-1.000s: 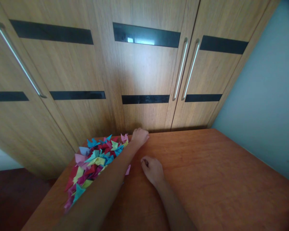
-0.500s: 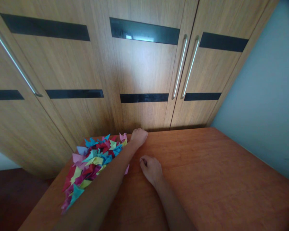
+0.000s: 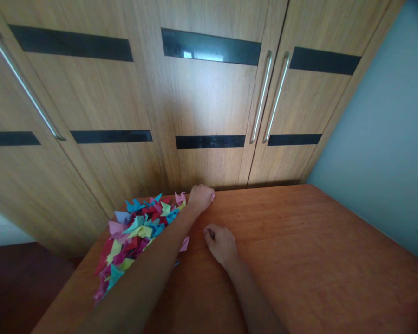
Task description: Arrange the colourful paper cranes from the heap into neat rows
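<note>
My left hand (image 3: pixel 201 197) is closed at the far edge of the table, near the cupboard. A small bit of pink folded paper (image 3: pixel 212 197) shows at its fingertips, most of it hidden by the hand. Closer to me, my right hand (image 3: pixel 221 243) rests on the table with curled fingers and a dark gap inside; I see nothing in it. A heap of colourful origami cranes (image 3: pixel 139 232), in pink, red, blue and yellow, lies left of both hands. My left forearm crosses in front of part of it. One pink paper piece (image 3: pixel 185 244) pokes out right of that forearm.
The reddish-brown wooden table (image 3: pixel 299 246) reaches back to a wooden cupboard (image 3: pixel 209 102) with dark strips and metal handles (image 3: pixel 261 97). A pale wall (image 3: pixel 379 157) stands along the right side. Dark floor (image 3: pixel 21 283) shows at the left.
The view has shifted slightly, so everything sits a little further right. A pink bit of paper now shows at my left fingertips. Both hands otherwise keep nearly the same place.
</note>
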{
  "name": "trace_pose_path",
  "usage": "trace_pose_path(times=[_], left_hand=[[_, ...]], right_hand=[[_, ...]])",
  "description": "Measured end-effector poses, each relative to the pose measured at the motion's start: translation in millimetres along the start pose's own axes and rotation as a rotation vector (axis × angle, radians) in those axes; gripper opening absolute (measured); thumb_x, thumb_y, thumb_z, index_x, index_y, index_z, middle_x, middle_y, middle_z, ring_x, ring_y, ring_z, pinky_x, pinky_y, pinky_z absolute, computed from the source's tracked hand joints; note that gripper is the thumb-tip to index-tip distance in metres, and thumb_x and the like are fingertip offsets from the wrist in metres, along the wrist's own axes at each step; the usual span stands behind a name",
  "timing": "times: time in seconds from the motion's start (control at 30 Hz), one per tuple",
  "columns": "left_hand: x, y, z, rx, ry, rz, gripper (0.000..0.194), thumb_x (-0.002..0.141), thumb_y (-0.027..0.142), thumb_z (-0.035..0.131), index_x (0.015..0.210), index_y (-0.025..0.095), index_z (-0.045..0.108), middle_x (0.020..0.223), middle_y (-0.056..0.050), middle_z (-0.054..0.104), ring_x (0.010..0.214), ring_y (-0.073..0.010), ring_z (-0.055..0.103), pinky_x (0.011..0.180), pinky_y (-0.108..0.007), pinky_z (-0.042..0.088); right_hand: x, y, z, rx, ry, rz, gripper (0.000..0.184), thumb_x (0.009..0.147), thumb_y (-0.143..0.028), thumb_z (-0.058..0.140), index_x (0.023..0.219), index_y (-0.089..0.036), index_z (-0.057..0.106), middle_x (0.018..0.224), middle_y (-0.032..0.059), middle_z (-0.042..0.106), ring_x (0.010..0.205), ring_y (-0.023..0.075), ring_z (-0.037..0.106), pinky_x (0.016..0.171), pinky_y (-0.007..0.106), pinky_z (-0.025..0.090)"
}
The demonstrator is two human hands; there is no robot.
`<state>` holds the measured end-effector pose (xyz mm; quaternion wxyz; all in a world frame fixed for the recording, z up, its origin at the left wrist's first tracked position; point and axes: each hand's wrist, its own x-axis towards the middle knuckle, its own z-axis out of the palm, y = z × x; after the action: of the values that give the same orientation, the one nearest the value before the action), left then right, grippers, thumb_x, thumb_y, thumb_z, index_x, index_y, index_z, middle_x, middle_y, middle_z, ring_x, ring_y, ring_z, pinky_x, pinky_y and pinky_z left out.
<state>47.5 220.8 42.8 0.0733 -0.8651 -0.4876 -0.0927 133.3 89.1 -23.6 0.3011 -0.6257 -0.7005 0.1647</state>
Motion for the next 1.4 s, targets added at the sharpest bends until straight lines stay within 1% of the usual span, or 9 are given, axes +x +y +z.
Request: trace_pose_path(times=[0.2,0.3,0.4,0.5,0.63,0.83,1.0,1.2,1.4], left_hand=[[-32,-2,-46.0,-0.024,0.077,-0.055,0.022,0.086,0.028,0.048,0.096,0.023,0.067,0.098,-0.006,0.066,0.094,-0.0211,0.058,0.082,-0.031,0.043],[-74,-5,-72.4,-0.099,0.136,-0.032,0.025,0.088,0.032,0.047,0.101,0.023,0.065,0.099,-0.005,0.066,0.095,-0.0193,0.059,0.085,-0.028,0.044],[-129,-12,-86.8,-0.141,0.169,-0.067,0.025,0.086,0.031,0.05,0.104,0.022,0.065,0.103,-0.005,0.066,0.098,-0.0205,0.059,0.088,-0.03,0.044],[-189,-22,-82.3,-0.162,0.162,-0.137,0.026,0.087,0.033,0.048,0.105,0.025,0.065,0.104,-0.003,0.066,0.096,-0.0201,0.06,0.087,-0.031,0.046],[-258,-36,-58.7,-0.087,0.173,-0.248,0.028,0.087,0.038,0.047,0.103,0.026,0.066,0.105,-0.004,0.066,0.096,-0.0218,0.062,0.085,-0.033,0.049],[-323,-49,-39.4,0.016,0.241,-0.311,0.034,0.088,0.045,0.043,0.097,0.026,0.069,0.101,-0.005,0.068,0.091,-0.0226,0.064,0.083,-0.034,0.052],[-342,-43,-35.5,0.044,0.34,-0.388,0.037,0.088,0.049,0.04,0.096,0.026,0.068,0.098,-0.005,0.067,0.086,-0.0212,0.065,0.075,-0.03,0.054],[-328,-34,-31.5,0.078,0.392,-0.303,0.034,0.087,0.044,0.046,0.11,0.024,0.061,0.108,-0.008,0.061,0.095,-0.0226,0.061,0.084,-0.033,0.051],[-298,-35,-37.8,0.076,0.267,-0.201,0.027,0.087,0.027,0.048,0.109,0.027,0.062,0.116,-0.008,0.057,0.103,-0.0244,0.056,0.088,-0.038,0.049]], right_hand=[[0,-1,-2,-0.024,-0.024,-0.013,0.022,0.087,-0.025,0.044,0.085,-0.023,0.065,0.079,0.0001,0.068,0.069,0.0125,0.058,0.06,0.021,0.032],[-1,-1,-2,-0.044,-0.038,-0.015,0.021,0.087,-0.024,0.044,0.084,-0.023,0.065,0.077,0.0003,0.067,0.068,0.0126,0.057,0.06,0.021,0.031],[-3,-2,-2,-0.047,-0.049,-0.045,0.02,0.087,-0.024,0.044,0.082,-0.022,0.064,0.078,0.0008,0.067,0.07,0.0126,0.057,0.06,0.021,0.032],[-7,-3,-3,-0.065,-0.073,-0.076,0.02,0.086,-0.024,0.045,0.079,-0.022,0.064,0.08,0.0016,0.066,0.073,0.013,0.057,0.063,0.021,0.033],[-13,-7,-3,-0.09,-0.12,-0.1,0.019,0.086,-0.025,0.045,0.081,-0.022,0.064,0.081,0.002,0.067,0.074,0.0137,0.058,0.063,0.022,0.032],[-20,-12,-2,-0.082,-0.13,-0.136,0.02,0.087,-0.025,0.044,0.081,-0.023,0.063,0.08,0.0016,0.067,0.075,0.0134,0.059,0.063,0.021,0.033],[-20,-10,-1,-0.077,-0.126,-0.125,0.019,0.086,-0.025,0.045,0.082,-0.023,0.064,0.08,0.0009,0.067,0.074,0.0134,0.058,0.063,0.021,0.032],[-21,-7,2,-0.055,-0.113,-0.123,0.019,0.086,-0.025,0.045,0.084,-0.023,0.064,0.078,0.0005,0.067,0.072,0.0132,0.058,0.064,0.021,0.033],[-19,-7,2,-0.032,-0.111,-0.097,0.019,0.085,-0.025,0.045,0.085,-0.023,0.065,0.079,0.0001,0.067,0.073,0.0131,0.058,0.064,0.021,0.033]])
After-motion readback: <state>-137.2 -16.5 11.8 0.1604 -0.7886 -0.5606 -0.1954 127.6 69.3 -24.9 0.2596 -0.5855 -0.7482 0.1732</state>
